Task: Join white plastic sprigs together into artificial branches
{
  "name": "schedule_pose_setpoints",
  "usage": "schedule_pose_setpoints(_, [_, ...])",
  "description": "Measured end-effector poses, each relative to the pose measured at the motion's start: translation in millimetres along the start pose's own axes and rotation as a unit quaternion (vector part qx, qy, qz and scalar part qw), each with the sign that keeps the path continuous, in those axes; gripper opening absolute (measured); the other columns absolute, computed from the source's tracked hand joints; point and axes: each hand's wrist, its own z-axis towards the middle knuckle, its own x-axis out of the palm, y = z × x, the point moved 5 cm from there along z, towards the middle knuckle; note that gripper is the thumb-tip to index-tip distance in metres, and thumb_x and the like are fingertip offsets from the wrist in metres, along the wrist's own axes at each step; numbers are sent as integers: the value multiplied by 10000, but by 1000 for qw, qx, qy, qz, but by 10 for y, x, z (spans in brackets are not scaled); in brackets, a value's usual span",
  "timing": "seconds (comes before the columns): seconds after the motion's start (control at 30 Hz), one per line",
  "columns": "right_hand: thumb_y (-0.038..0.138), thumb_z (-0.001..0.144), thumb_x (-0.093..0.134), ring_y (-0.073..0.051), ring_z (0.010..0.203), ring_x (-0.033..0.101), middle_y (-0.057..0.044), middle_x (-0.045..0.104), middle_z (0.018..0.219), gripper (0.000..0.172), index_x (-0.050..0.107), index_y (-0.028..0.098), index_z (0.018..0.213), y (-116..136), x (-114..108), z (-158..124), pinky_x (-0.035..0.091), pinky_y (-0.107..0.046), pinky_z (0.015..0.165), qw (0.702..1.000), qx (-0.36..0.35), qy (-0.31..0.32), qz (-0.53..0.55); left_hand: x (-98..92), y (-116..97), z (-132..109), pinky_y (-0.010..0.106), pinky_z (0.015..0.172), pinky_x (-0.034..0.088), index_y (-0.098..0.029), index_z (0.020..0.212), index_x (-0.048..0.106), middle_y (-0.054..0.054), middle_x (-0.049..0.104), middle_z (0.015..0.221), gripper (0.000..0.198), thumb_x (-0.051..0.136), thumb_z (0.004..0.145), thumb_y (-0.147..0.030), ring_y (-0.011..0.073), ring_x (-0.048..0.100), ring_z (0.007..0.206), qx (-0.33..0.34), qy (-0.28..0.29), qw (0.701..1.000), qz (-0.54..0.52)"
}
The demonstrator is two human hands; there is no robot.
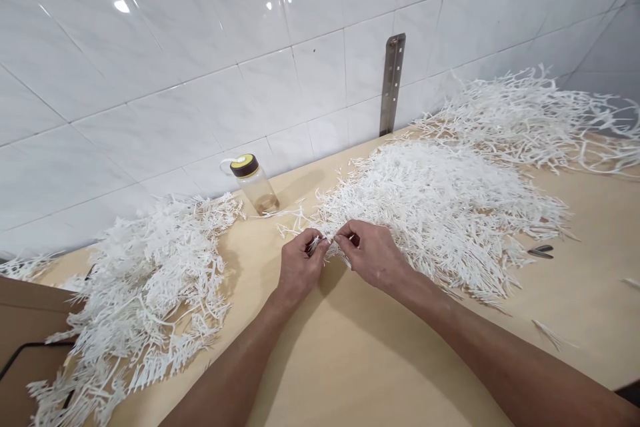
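My left hand and my right hand meet at the near edge of a big heap of white plastic sprigs in the middle of a wooden table. Both hands are closed in a pinch on the same small white sprig, fingertips almost touching. A second heap of white sprigs lies to the left of my left arm. A third, looser heap lies at the back right against the wall.
A clear bottle with a brown and yellow lid stands at the back by the white tiled wall. A metal bracket is fixed to the wall. Small dark tools lie to the right of the middle heap. A black cable runs at the left edge.
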Motion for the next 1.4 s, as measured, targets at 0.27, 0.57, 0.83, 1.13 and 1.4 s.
schedule_pose_setpoints(0.27, [147, 903, 507, -170, 695, 585, -41, 682, 778, 168, 642, 172, 806, 8, 95, -13, 385, -282, 651, 994, -73, 45, -69, -14, -4, -4, 244, 560, 332, -199, 672, 582, -37, 464, 561, 193, 607, 827, -311, 124, 414, 556, 3, 12, 999, 45])
schedule_pose_setpoints(0.57, [131, 947, 462, -159, 721, 552, -37, 626, 803, 183, 595, 168, 827, 57, 43, -21, 370, -271, 655, 991, -109, 21, -70, 4, -10, 23, 245, 565, 323, -185, 651, 552, -38, 454, 577, 279, 577, 862, -365, 118, 408, 570, -32, 52, 998, 5])
schedule_pose_setpoints(0.83, [139, 979, 452, -159, 738, 567, -56, 622, 883, 189, 609, 165, 878, 82, 41, -28, 358, -275, 629, 979, -134, 47, -144, -5, -47, 2, 261, 575, 288, -197, 655, 495, -41, 421, 572, 257, 554, 873, -320, 125, 378, 568, 5, 41, 996, 76])
schedule_pose_setpoints(1.13, [74, 951, 420, -172, 682, 545, -93, 608, 896, 194, 593, 140, 894, 105, 109, -55, 327, -291, 555, 961, -133, 40, -238, 89, -11, -19, 244, 547, 317, -198, 663, 459, -39, 444, 590, 306, 565, 868, -400, 121, 400, 575, -58, 113, 992, -14])
schedule_pose_setpoints(1.4, [13, 894, 394, -168, 623, 505, -124, 586, 875, 198, 553, 131, 885, 55, -21, 36, 328, -278, 509, 967, -64, -52, -239, 78, -70, -14, 231, 537, 330, -180, 742, 548, -39, 444, 606, 252, 597, 853, -401, 104, 387, 564, -33, 111, 990, -84])
